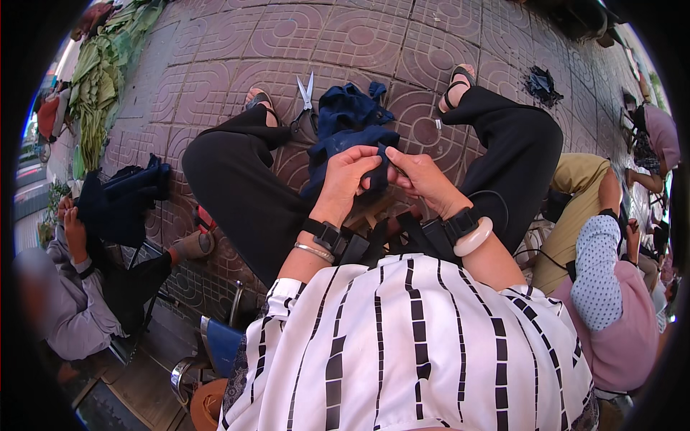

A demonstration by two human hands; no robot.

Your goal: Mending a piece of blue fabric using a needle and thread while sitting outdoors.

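A dark navy piece of cloth (pixel 352 111) hangs from my fingers between my knees and lies bunched on the paving beyond. My left hand (pixel 348 176) pinches its near edge between thumb and fingers. Close beside it, my right hand (pixel 422 176) grips the same edge, thumb on top. Whether a needle or thread is between the fingertips is too small to tell. On the ground just left of the cloth lie scissors (pixel 306 100), their silver blades spread apart and pointing away from me, with dark handles.
Patterned reddish paving (pixel 345 39) spreads ahead. A black scrap of cloth (pixel 543 86) lies beyond my right foot. At left, a seated person holds dark cloth (pixel 122 197); large green leaves (pixel 97 93) are piled farther off. More people sit close at right. A blue chair (pixel 219 345) stands at my left.
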